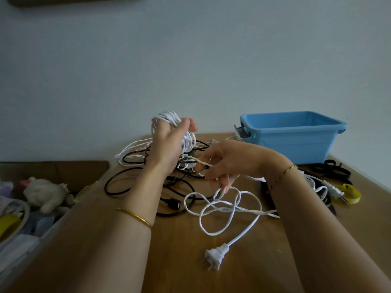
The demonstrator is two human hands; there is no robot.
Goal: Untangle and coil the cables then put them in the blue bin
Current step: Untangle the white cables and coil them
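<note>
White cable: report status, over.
Left hand grips white coil. Right hand pinches white strand. Plug end loose on table. Black cables tangled below hands.

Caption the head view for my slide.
Left hand holds a white cable coil, right hand pinches a white strand, blue bin behind.

- One blue bin.
- Two hands: left hand, right hand.
- Two gold bangles, one per wrist.
- One white cable coil.
- One white plug.
- One black connector.
- One yellow strap.
- One plush toy.
- White cables and black cables: tangled, uncountable.
</note>
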